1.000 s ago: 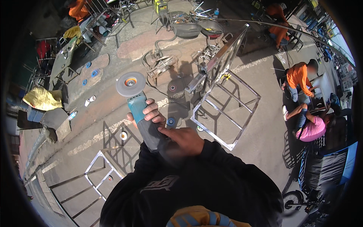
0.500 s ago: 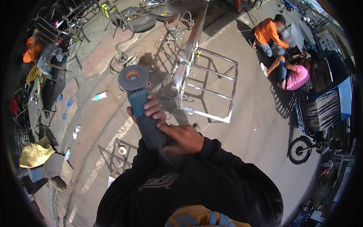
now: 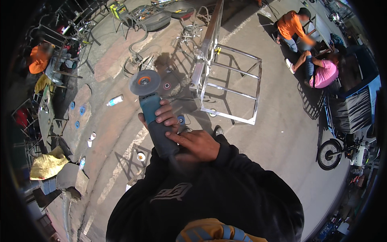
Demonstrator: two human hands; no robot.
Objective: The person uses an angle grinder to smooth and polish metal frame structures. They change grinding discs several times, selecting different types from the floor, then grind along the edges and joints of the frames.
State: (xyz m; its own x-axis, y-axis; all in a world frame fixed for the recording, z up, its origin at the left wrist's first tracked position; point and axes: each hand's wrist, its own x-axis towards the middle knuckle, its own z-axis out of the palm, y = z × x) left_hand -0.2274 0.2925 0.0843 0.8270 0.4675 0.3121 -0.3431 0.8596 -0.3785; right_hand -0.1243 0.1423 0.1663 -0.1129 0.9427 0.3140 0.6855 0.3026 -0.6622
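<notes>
Angle grinder, near centre, grey disc toward the far side

Containers: dark tub, far, holding jumbled tools; white cups, left, contents indiscernible. Left hand: fingers curled round the grinder, thumb on its left side, palm hidden. Right hand: bent, one digit laid along the black grip; remaining fingers hidden, their grasp uncertain. Grinder's rear end: blurred.

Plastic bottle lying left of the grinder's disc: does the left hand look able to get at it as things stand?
Probably not: the left hand is wrapped around the angle grinder, and the plastic bottle lies down on the ground, seemingly beyond easy reach.
</notes>
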